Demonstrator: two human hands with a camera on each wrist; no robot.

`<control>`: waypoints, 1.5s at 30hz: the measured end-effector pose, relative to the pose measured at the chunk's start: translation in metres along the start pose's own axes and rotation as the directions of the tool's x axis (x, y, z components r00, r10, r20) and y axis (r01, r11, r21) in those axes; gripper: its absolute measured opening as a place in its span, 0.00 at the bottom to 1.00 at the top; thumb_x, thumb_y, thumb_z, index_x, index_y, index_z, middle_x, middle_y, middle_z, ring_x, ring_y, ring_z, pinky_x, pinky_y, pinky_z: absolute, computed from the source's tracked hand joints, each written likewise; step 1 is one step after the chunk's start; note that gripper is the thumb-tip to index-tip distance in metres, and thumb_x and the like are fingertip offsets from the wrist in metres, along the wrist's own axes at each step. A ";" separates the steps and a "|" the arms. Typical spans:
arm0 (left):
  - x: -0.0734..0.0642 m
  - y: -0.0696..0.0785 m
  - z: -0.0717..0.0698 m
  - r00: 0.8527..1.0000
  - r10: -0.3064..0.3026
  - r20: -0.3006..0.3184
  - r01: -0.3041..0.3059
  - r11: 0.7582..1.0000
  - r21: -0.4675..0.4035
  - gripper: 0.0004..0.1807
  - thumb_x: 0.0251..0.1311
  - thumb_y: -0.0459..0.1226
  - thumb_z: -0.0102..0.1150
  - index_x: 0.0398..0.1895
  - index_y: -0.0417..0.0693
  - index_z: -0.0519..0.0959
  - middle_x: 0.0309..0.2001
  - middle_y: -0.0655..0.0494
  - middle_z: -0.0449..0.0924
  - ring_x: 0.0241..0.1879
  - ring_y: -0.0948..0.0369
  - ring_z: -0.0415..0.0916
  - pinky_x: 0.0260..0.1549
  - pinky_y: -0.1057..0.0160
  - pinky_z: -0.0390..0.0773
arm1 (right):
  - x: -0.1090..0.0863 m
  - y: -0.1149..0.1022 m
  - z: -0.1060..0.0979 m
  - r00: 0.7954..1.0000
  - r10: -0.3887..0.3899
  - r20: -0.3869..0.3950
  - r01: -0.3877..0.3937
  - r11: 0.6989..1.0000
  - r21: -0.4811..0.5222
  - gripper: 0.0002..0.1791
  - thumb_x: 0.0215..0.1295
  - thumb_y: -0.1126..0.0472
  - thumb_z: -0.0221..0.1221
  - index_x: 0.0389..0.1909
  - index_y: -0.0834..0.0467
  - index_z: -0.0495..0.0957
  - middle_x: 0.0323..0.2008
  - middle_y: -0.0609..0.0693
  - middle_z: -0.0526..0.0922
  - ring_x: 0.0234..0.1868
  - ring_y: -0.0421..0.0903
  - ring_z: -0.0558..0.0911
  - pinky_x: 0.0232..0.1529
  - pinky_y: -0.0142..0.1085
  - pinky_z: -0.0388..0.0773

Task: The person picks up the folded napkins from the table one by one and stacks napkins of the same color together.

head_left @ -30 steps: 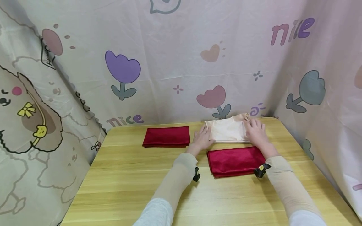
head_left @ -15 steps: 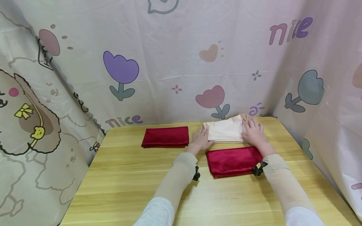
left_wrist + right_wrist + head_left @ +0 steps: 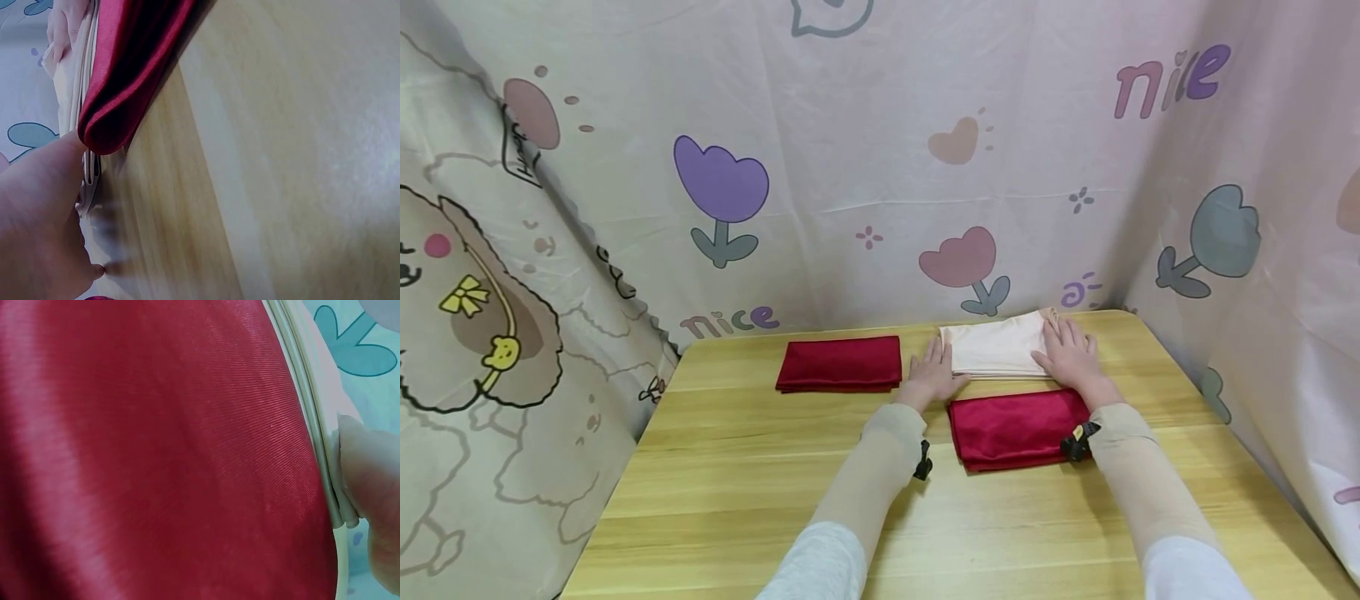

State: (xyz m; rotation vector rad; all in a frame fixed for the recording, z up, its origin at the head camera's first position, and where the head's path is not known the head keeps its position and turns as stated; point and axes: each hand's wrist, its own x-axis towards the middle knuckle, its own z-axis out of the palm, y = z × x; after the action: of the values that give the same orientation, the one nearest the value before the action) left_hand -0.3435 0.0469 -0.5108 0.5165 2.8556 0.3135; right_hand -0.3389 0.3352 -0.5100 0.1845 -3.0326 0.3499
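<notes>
Folded cream cloth (image 3: 995, 347) has flattened at two o'clock, beside right hand (image 3: 1070, 357). Left hand (image 3: 934, 373) touches nine o'clock, both hands' fingers straight, released.

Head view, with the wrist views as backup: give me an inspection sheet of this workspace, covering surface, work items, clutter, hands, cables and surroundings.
Surface: light wood-grain table.
Job's things: folded cream cloth near the back edge, stacked layers showing at its front.
Clutter: nothing seen beyond a folded red cloth to its left and a nearer red cloth in front.
Hands: left hand at the cream cloth's left end; right hand on its right end.
Cables: nothing seen.
Surroundings: printed curtain behind and at both sides.
</notes>
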 end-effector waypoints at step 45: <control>-0.060 -0.013 -0.006 0.991 0.058 -0.123 -0.076 0.987 -0.143 0.40 0.70 0.62 0.36 0.79 0.55 0.45 0.80 0.50 0.34 0.79 0.51 0.30 0.73 0.38 0.43 | -0.058 0.010 -0.025 0.998 0.058 -0.030 -0.055 0.994 0.097 0.41 0.74 0.38 0.41 0.76 0.60 0.44 0.74 0.71 0.43 0.74 0.71 0.39 0.64 0.74 0.37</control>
State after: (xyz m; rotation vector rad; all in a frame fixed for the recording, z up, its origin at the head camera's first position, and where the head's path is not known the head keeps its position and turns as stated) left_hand -0.2944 0.0120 -0.4975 0.5842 2.9020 0.5803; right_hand -0.2813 0.3566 -0.4934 0.0979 -2.9959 0.4981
